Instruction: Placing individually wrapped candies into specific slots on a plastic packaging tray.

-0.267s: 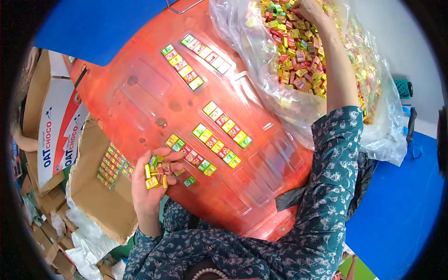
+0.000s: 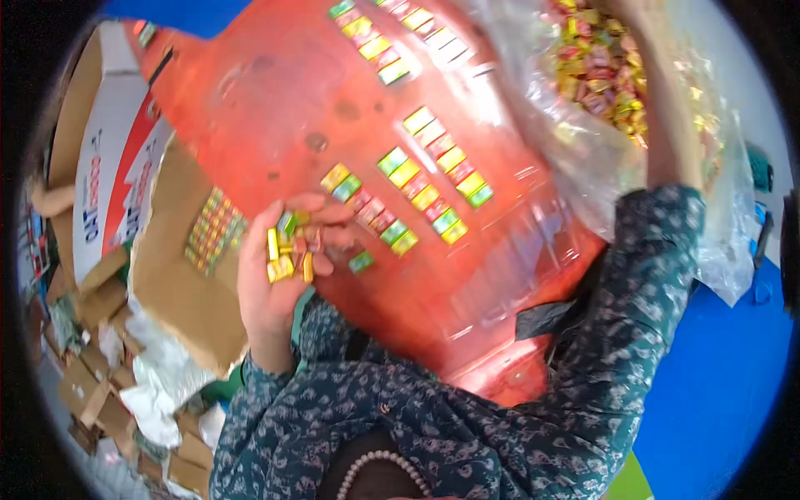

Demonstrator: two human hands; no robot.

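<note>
My left hand (image 2: 265,279) is cupped palm up near the table's left edge, holding several small wrapped sweets (image 2: 285,248) in yellow, green and red. My right hand (image 2: 637,12) reaches over a large clear plastic bag (image 2: 529,92) heaped with the same loose sweets (image 2: 593,77). Its fingers are blurred and partly cut off by the top edge, so their grip is unclear. On the red table (image 2: 258,117), rows of sweets (image 2: 423,190) lie in clear plastic trays (image 2: 525,271). A single green sweet (image 2: 360,262) sits apart from its row, close to my left fingertips.
An open cardboard box (image 2: 179,300) with a block of packed sweets (image 2: 215,229) inside stands left of the table. Behind it is a white and red carton (image 2: 108,158). Cardboard scraps (image 2: 96,367) and plastic (image 2: 162,375) litter the lower left. A blue surface (image 2: 717,383) lies to the right.
The whole view has shifted, so table and bag sit higher and farther right in the picture. My right hand is more blurred and nearer the top edge. My left hand still holds its sweets.
</note>
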